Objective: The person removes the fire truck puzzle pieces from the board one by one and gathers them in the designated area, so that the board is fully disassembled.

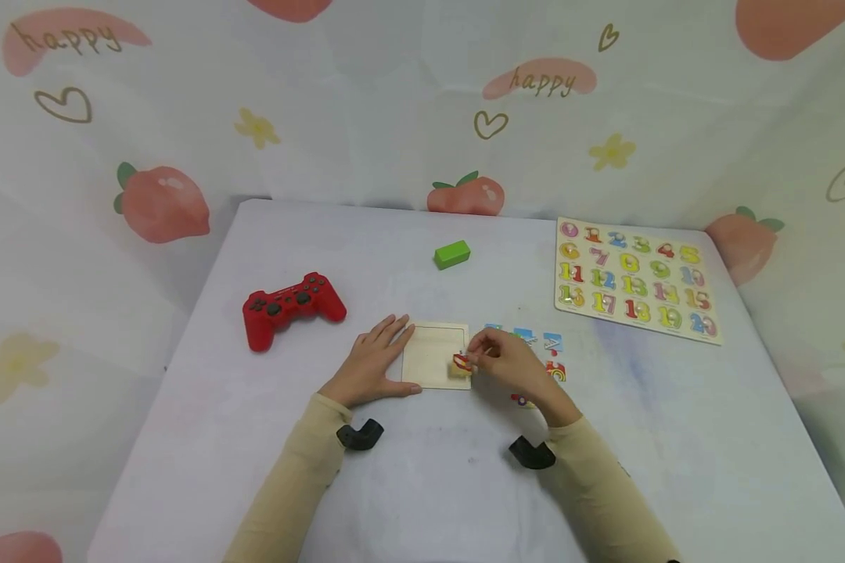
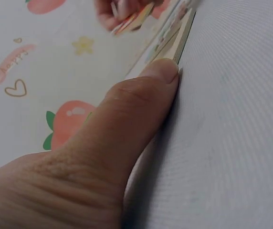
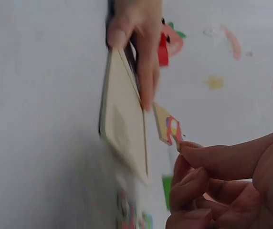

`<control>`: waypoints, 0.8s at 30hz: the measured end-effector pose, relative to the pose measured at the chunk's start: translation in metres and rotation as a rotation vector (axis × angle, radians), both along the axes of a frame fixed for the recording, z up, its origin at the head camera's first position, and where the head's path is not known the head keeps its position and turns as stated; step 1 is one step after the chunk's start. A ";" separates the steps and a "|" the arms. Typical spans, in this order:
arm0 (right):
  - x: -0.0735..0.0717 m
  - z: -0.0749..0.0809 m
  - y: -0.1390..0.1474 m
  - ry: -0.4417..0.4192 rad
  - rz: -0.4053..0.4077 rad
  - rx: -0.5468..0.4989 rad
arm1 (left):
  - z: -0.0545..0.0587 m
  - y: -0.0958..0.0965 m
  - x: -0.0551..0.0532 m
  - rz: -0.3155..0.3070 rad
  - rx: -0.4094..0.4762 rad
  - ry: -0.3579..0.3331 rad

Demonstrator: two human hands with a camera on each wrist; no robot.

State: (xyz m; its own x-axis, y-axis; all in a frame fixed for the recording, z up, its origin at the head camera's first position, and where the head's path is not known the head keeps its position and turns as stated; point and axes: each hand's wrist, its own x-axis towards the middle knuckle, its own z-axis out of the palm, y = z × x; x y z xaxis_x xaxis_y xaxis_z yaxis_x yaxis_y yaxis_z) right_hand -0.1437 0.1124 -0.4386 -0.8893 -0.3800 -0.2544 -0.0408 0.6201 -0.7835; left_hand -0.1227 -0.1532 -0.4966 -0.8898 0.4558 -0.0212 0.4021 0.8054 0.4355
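A shallow square wooden puzzle board (image 1: 429,356) lies on the table with its framed side up. My left hand (image 1: 375,366) rests at its left side, fingers spread and straight, the thumb on the near edge. Between thumb and fingertips, my right hand (image 1: 512,364) pinches a small jigsaw piece (image 3: 166,125) with a red and yellow print. In the right wrist view that piece is raised above the board and tilted. Other printed jigsaw pieces (image 1: 552,342) lie to the right of the board, some partly hidden behind the right hand and wrist.
A red game controller (image 1: 292,307) lies to the left. Beyond the board sits a green block (image 1: 452,255). A number puzzle board (image 1: 637,280) with colourful numerals lies at the back right. Behind the table hangs a peach-printed cloth (image 1: 366,102).
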 end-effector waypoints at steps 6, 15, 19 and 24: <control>0.009 0.001 0.043 -0.068 -0.031 0.046 | -0.001 -0.002 0.001 0.004 -0.008 0.001; 0.024 -0.015 0.051 -0.073 -0.002 0.028 | -0.002 -0.004 0.001 0.002 -0.014 0.012; 0.026 -0.017 0.047 -0.024 -0.007 0.059 | -0.003 -0.004 0.001 0.005 -0.016 0.006; 0.028 -0.015 0.042 -0.010 -0.015 0.086 | -0.004 -0.003 0.001 0.005 -0.019 0.008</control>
